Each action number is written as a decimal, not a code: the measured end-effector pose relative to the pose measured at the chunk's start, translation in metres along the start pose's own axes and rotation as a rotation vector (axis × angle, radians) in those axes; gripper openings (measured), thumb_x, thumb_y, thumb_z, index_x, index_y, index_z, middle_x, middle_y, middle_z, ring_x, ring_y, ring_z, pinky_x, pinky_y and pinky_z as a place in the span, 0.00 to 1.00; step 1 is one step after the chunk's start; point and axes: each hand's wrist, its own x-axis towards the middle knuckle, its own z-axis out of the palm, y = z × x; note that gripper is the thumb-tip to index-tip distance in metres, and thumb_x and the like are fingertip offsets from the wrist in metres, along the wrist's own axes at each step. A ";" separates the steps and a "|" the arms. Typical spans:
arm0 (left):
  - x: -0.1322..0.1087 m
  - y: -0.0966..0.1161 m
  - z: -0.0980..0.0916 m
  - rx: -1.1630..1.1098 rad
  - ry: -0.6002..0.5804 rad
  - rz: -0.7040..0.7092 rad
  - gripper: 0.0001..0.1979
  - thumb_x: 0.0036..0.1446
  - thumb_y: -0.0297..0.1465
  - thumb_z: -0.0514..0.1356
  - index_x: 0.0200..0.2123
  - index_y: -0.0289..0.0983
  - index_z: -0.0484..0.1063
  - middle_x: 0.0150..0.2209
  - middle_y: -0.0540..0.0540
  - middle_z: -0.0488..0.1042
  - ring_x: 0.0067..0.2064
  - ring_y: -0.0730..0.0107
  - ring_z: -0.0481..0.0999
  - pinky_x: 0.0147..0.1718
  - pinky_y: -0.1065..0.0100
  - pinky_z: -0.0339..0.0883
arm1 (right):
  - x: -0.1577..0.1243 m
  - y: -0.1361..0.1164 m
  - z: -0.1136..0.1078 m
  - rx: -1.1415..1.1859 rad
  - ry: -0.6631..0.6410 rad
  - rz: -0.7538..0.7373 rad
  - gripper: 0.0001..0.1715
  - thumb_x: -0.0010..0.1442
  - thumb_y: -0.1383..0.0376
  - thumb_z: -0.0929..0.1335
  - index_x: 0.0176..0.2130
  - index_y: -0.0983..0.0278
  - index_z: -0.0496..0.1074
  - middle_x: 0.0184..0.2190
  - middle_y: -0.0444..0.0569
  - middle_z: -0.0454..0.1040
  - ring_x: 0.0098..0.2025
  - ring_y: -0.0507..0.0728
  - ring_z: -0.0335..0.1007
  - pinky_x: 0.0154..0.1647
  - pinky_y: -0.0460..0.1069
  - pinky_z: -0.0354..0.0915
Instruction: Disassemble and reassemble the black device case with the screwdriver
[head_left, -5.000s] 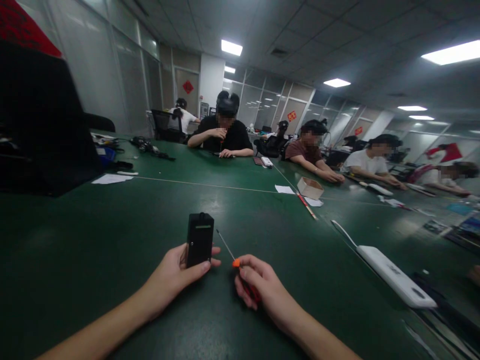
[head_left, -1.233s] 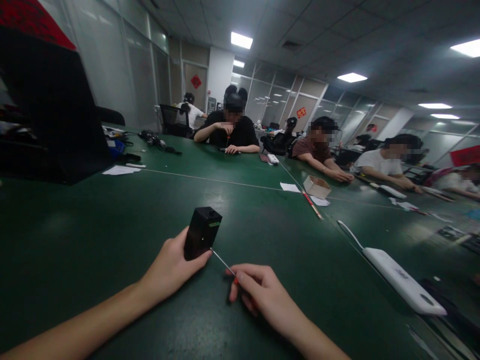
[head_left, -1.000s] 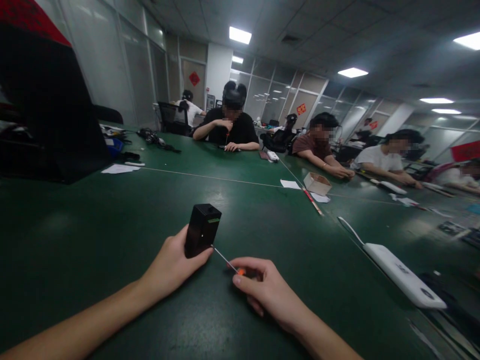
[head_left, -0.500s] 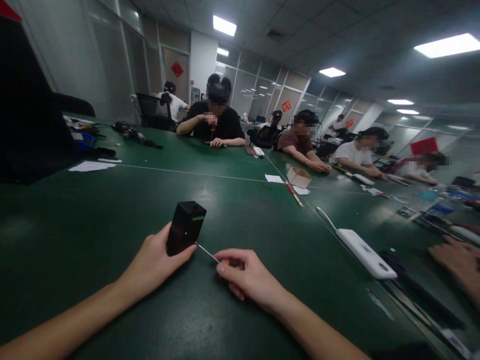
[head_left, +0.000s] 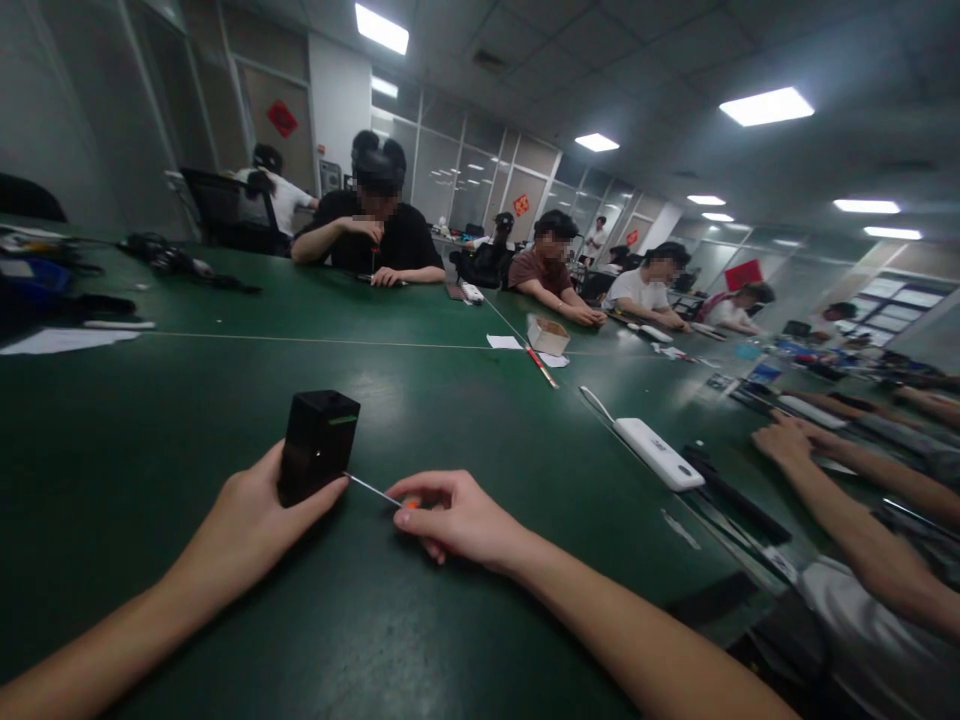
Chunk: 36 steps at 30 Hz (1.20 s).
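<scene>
My left hand is wrapped round a black rectangular box with a small green strip near its top. The box stands upright just over the green table; whether it touches the surface I cannot tell. Between the fingertips of my right hand is a screwdriver with an orange handle, mostly hidden by the fingers. Its thin metal shaft points left, and the tip meets the lower right edge of the box beside my left thumb.
A white power strip lies to the right, near a co-worker's hands. Farther off are a small open cardboard box, white paper and a red stick. Dark cables lie at the far left. Several people sit round the table.
The view has turned to the right, so the scene sits farther left and more of the neighbour at right shows. Both hands keep their hold on the box and screwdriver.
</scene>
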 end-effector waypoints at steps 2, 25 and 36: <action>-0.001 0.000 0.000 0.014 0.009 0.003 0.30 0.49 0.54 0.61 0.48 0.39 0.70 0.44 0.42 0.80 0.46 0.50 0.79 0.42 0.59 0.72 | 0.000 -0.002 0.001 0.008 -0.001 0.006 0.13 0.61 0.64 0.70 0.46 0.68 0.75 0.25 0.42 0.72 0.16 0.44 0.58 0.16 0.41 0.56; -0.004 0.002 0.004 0.115 0.130 0.115 0.24 0.61 0.53 0.48 0.40 0.37 0.65 0.27 0.51 0.70 0.27 0.65 0.70 0.25 0.68 0.60 | -0.010 0.003 0.015 -0.085 0.124 -0.255 0.22 0.62 0.59 0.69 0.54 0.63 0.73 0.31 0.44 0.71 0.16 0.43 0.54 0.13 0.41 0.48; -0.009 0.009 0.005 0.202 0.073 0.100 0.20 0.61 0.51 0.51 0.40 0.39 0.64 0.22 0.54 0.64 0.23 0.66 0.67 0.23 0.68 0.55 | -0.012 0.003 0.020 -0.084 0.141 -0.164 0.22 0.62 0.58 0.69 0.54 0.64 0.74 0.29 0.45 0.71 0.17 0.44 0.53 0.14 0.42 0.48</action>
